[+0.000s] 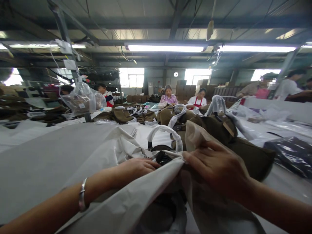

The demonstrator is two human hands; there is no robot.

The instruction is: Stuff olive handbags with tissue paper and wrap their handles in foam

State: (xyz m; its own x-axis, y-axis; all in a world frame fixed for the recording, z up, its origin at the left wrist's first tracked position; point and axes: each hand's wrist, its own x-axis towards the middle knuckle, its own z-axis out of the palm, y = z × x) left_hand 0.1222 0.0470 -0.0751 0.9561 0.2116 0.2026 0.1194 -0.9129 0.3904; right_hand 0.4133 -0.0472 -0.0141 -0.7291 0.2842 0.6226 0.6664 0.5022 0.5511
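Just in front of a wrapped handle (179, 143), the right hand (216, 164) is pinching a pale sheet (146, 185), seemingly needing steady tension; the left hand (136, 169) is touching dark straps (163, 158), its grip unclear.

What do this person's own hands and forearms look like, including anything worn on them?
Both the left hand and right hand are ungloved, and no sleeves show on either forearm. A narrow, smooth, silver-coloured bangle circles the left wrist; none shows on the right.
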